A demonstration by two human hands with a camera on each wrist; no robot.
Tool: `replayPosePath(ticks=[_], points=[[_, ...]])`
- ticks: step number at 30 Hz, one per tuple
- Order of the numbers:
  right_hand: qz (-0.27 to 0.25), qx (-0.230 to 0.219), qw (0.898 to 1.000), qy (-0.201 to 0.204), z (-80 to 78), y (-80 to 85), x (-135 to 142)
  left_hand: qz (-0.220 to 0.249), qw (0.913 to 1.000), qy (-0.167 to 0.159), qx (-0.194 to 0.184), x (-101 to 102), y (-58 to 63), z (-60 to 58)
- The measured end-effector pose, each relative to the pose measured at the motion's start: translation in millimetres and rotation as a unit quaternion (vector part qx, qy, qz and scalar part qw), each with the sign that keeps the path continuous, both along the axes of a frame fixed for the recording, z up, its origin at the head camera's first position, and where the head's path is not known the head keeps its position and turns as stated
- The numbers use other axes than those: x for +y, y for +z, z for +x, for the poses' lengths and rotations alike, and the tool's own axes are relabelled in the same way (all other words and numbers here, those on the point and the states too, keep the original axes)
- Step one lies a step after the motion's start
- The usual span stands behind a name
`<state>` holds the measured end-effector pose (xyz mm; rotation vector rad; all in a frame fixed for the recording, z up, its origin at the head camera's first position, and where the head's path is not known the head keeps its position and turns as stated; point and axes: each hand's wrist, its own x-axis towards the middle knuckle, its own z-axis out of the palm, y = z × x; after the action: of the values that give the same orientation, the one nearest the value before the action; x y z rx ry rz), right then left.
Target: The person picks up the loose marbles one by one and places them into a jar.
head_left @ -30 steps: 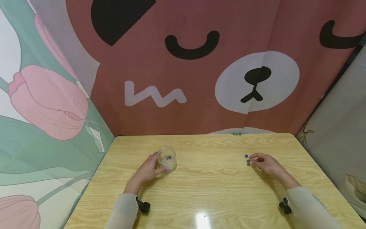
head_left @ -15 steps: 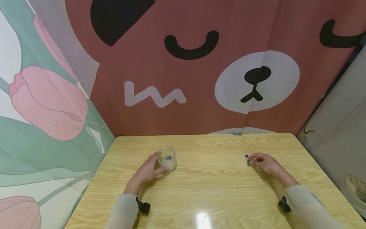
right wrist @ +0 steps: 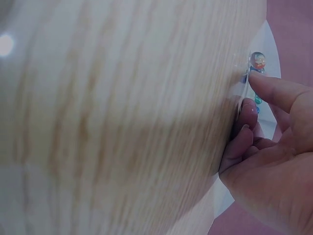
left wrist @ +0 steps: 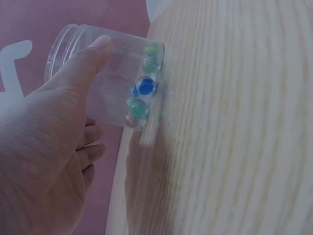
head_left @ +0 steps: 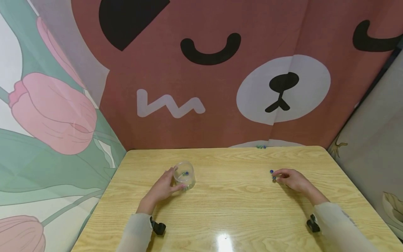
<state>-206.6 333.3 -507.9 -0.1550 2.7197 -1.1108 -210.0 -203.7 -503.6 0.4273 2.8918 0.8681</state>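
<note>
Left hand: The left hand (head_left: 162, 187) grips the clear cup (left wrist: 110, 73) from its left side, the thumb lying along the wall and the other fingers bent at the opposite side.
Clear cup: It stands on the counter (head_left: 230, 203), its mouth upward, between the middle and the left edge, and closer to the far edge than to the sleeves.
Marbles in the cup: Several marbles (left wrist: 145, 85) lie on its bottom; blue ones and green ones can be seen through the wall.
Right hand: The right hand (head_left: 292, 181) is low over the counter, toward the right edge. Its thumb and forefinger reach to the loose marbles, and the other fingers are curled inward. I cannot tell whether it pinches one of them.
Loose marbles: One blue marble (head_left: 271, 172) is just beside the forefinger tip. A darker pair (head_left: 274, 179) is by the thumb, partly covered by the fingers.
Far edge: A short row of green and blue marbles (head_left: 261, 147) lies there, right of the middle.
Wrists: Pale sleeves (head_left: 135, 231) cover both forearms, and a small black device (head_left: 158, 228) is at each wrist.
Behind the counter: A reddish-brown cloth (head_left: 217, 129) hangs with a sleeping bear face.
</note>
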Motion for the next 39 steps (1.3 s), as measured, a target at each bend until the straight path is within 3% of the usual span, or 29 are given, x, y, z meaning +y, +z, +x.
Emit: replayPosePath(ticks=[14, 39], points=[[0.005, 0.008, 1.0, 0.015, -1.1, -1.9, 0.2, 0.004, 1.0, 0.005, -0.003, -0.2, -1.4, 0.4], [0.006, 0.006, 1.0, 0.001, 0.2, -1.6, 0.9, 0.003, 1.0, -0.002, 0.008, 1.1, 0.6, 0.6]])
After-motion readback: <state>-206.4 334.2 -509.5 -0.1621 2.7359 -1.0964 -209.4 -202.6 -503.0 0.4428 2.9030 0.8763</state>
